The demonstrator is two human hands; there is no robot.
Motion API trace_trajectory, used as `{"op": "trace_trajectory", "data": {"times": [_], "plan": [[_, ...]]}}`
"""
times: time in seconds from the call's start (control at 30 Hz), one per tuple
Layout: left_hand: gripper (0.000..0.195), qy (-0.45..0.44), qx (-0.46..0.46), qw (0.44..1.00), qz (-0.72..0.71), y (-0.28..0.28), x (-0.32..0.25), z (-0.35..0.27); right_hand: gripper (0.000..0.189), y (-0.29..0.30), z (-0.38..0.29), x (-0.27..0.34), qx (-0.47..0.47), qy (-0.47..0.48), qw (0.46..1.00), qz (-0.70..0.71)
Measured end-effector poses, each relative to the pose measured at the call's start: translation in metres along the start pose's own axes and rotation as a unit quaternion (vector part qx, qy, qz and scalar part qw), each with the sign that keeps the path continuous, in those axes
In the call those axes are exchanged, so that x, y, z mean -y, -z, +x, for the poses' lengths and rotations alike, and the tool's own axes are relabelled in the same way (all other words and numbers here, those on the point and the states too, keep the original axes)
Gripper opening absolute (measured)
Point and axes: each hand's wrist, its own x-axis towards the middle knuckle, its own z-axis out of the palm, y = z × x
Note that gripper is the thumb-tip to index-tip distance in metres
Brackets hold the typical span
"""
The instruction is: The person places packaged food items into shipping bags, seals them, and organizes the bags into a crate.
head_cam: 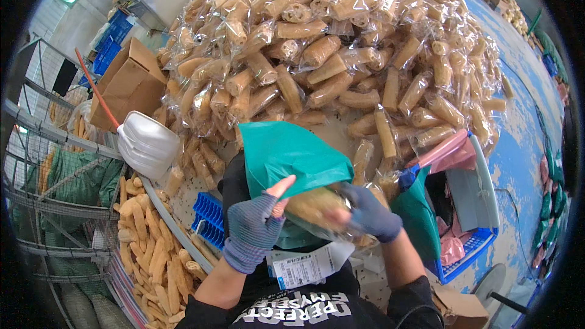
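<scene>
My left hand (257, 224), in a grey fingerless knit glove, grips the edge of a green plastic mailing bag (292, 157) with thumb and fingers. My right hand (368, 214), in a similar glove, holds a loofah in clear plastic wrap (317, 205) at the bag's mouth; the loofah and fingers are blurred. Part of the loofah lies under the bag's edge, so how far it is inside cannot be told. Printed labels (304, 267) on white backing lie at my waist, below the bag. In front rises a large heap of wrapped loofahs (320, 50).
At right stands a blue and grey crate (473, 201) with green and pink bags. At left are a white plastic scoop (148, 144) with a red handle, a cardboard box (130, 82), a blue slotted rack (209, 220), unwrapped loofahs (157, 256) and a metal mesh frame (64, 135).
</scene>
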Motion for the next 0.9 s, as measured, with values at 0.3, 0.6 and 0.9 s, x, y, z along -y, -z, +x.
{"op": "trace_trajectory", "data": {"times": [0.3, 0.6, 0.9], "plan": [[0.036, 0.011, -0.003, 0.998, -0.060, -0.023, 0.016, -0.094, 0.050, -0.153, 0.116, -0.086, -0.230, 0.094, 0.961, -0.123], [0.026, 0.145, -0.115, 0.979, -0.083, 0.033, 0.053, -0.098, 0.051, -0.130, 0.039, 0.009, -0.111, 0.127, 0.904, -0.392], [0.024, 0.076, -0.065, 0.980, -0.174, 0.059, 0.080, -0.109, 0.006, -0.058, -0.033, -0.026, -0.365, -0.106, 0.863, -0.333]]}}
